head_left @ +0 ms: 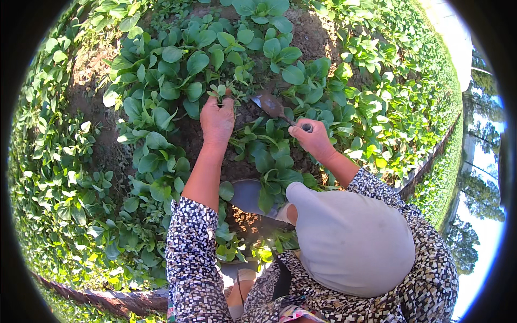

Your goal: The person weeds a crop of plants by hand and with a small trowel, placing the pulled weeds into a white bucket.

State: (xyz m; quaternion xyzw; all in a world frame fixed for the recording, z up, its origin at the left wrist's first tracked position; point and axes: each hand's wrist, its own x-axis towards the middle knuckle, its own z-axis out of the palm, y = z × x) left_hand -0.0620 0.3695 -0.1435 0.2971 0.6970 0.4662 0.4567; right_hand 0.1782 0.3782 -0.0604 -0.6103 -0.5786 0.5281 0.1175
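Observation:
My left hand (217, 121) is closed, its fingertips pinched on a small-leaved weed (219, 90) among the broad-leaved greens (183, 67). Its roots are hidden from sight. In my right hand (315, 141) is a hand trowel (273, 105), gripped by its handle, whose round end shows above the fist. The trowel's blade slants toward the upper left, with its shiny tip close to the soil, a short way right of my left fingers. Leafy plants (266, 153) grow in the gap between my two forearms.
Dense greens surround both hands, with bare brown soil (105, 145) to the left. Below my right arm is a light-grey rounded shape (355, 242), seemingly my covered knee. A dark border (428, 161) edges the bed at right, with trees (482, 194) beyond.

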